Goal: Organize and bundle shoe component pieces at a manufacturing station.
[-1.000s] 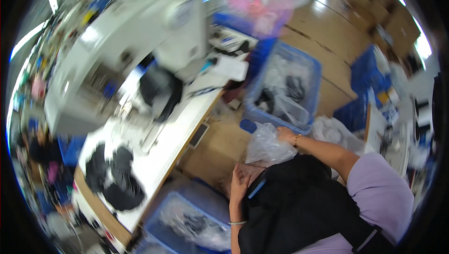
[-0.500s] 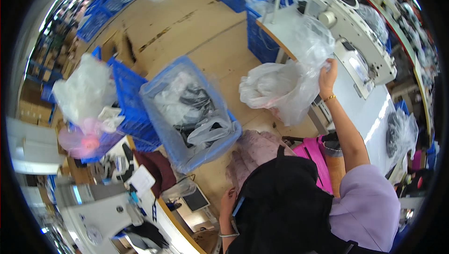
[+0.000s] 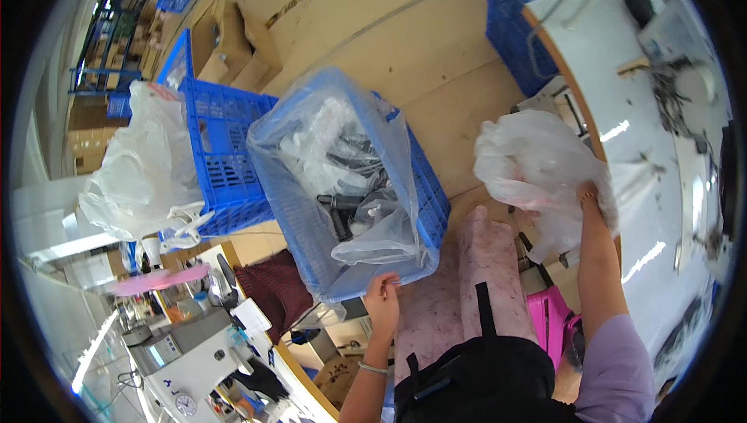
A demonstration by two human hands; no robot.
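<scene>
The crumpled clear plastic bag (image 3: 537, 170) is hanging in the air at the person's right, just beside the curved edge of the white tabletop (image 3: 661, 189), and the right hand (image 3: 589, 196) is grasping it from below, fingers closed into its lower folds, so the bag is bulging upward and to the left of that hand. The left hand (image 3: 383, 292) is resting at the near rim of the blue crate (image 3: 432, 205), which is lined with a clear plastic liner (image 3: 373, 236) and is holding dark pieces; its fingers are curling, pinching the liner's edge as far as I can see. The bag is lying well apart from the crate, to its right, with bare wooden floor (image 3: 373, 26) between them. Farther left, another blue crate (image 3: 226, 158) is standing beside a white bag (image 3: 132, 182).
</scene>
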